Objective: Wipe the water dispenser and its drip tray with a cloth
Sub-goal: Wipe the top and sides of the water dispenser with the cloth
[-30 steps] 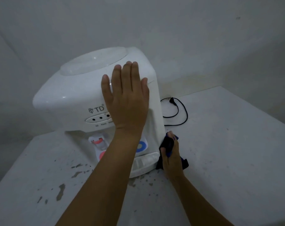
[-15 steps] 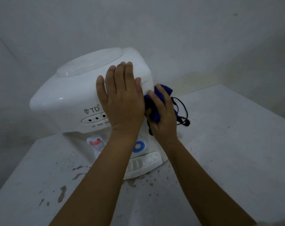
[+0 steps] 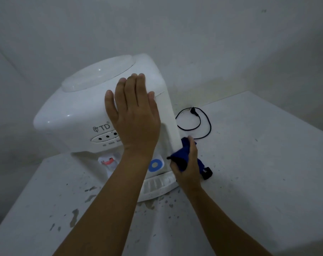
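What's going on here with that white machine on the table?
A person is cleaning a white water dispenser that sits on a pale, paint-chipped table. The left hand lies flat on the front upper part of the dispenser, seemingly to steady it. The right hand presses a dark blue cloth against the lower right side, just above the drip tray. A black power cord lies loose on the table behind, unplugged.

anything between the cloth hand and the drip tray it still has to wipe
Nothing visible. The right hand presses the dark blue cloth on the white plastic water dispenser's lower right side, just above the white slotted drip tray. The left forearm crosses only the tray's left part.
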